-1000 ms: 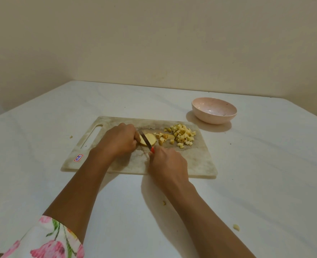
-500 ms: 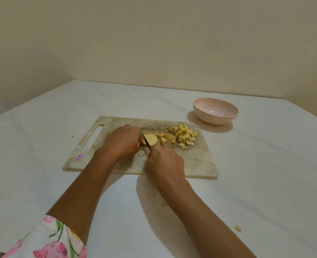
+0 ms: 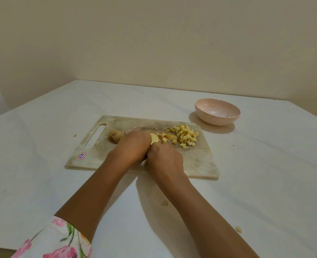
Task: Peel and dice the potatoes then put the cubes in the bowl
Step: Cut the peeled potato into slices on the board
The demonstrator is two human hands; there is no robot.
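Both hands meet at the middle of the board, which lies lengthwise across the bench. The left hand is curled down over a pale potato piece, only its cut face showing just past the knuckles. The right hand is clenched, touching the left — around a knife, I'd judge, though the blade is hidden, so I cannot tell what that grip holds. The piece lies just ahead of the right hand, so the cut should fall close by the left fingertips. Cubes are heaped to the right, an unpeeled potato waits left, and the bowl — empty — stands beyond the board's far right corner.
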